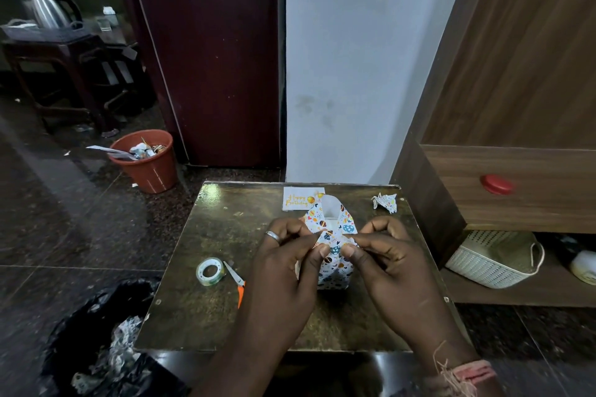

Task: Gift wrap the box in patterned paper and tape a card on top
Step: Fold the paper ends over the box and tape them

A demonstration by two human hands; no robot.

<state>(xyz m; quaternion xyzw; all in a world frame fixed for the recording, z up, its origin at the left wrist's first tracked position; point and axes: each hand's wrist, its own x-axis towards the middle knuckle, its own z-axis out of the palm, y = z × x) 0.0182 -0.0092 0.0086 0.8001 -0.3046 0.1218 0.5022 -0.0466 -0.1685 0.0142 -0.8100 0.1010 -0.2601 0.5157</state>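
A small box in white patterned paper (333, 263) stands on the dark table (200, 306), its far paper end standing up loose. My left hand (287, 264) pinches the near paper flap from the left. From the right, my right hand (383, 255) pinches the same flap, and the two thumbs nearly meet over the box. Behind the box lies a white "Happy Birthday" card (298, 200). A roll of clear tape (210, 271) sits to the left, with orange-handled scissors (237, 282) beside it.
A crumpled scrap of patterned paper (384, 202) lies at the table's far right. On the floor are an orange bin (151, 161) at far left and a black bag with paper waste (106, 342) at near left. To the right, a white basket (493, 259) sits on a wooden shelf.
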